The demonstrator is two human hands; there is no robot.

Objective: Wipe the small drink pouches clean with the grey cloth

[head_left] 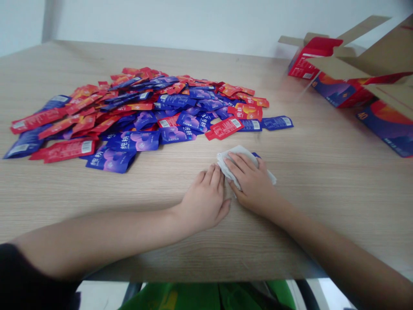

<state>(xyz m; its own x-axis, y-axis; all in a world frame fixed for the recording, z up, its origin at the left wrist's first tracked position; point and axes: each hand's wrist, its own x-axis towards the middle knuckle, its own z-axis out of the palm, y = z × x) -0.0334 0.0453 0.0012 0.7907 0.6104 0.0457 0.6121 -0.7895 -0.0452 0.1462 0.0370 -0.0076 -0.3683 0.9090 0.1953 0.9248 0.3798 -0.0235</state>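
My right hand [254, 183] presses down on a folded white cloth [238, 151], its fingers spread over it and the thumb at the near side. A bit of a purple-blue pouch [256, 155] peeks out past the cloth's far edge; the rest of it is covered. Just left of the cloth, my left hand [208, 193] rests on the table with fingers stretched forward and thumb apart. Its fingertips reach the cloth's left edge. Beyond both hands spreads a heap of red and blue printed pouches [176, 101], one red pouch [224, 128] lying nearest the cloth.
Open cardboard boxes stand at the right: a red box [311, 60] at the back and blue-and-red boxes [385, 129] nearer, flaps up. The wooden table [322, 185] meets a pale wall behind. Its front edge runs just before my green-clad lap.
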